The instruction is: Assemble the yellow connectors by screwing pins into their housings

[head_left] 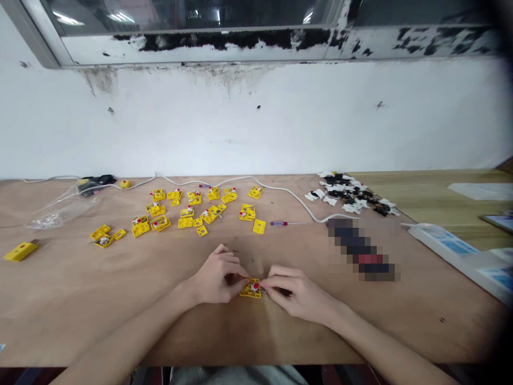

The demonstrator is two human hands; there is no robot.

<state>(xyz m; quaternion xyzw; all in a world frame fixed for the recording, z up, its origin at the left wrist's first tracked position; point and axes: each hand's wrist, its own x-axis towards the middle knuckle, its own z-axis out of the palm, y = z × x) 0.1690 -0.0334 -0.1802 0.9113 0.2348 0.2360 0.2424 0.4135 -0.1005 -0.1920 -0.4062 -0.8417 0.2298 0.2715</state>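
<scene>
Near the front of the table lies a small open yellow plastic housing (250, 293) with a white part and a red button (255, 287) in it. My left hand (222, 278) is closed, its thumb and fingertips at the housing's upper left edge. From the other side my right hand (294, 289) pinches at the right edge, close to the red button. A thin greyish bit shows by the right fingertips, too small to name. The fingers partly cover the housing.
Several open yellow housings (185, 222) lie farther back, with a loose yellow cover (259, 226) and a screwdriver (279, 223). A pile of black and white pieces (352, 192), a power strip (460, 256) and a blurred-out dark object (360, 248) are at right. A white cable (294, 197) runs behind.
</scene>
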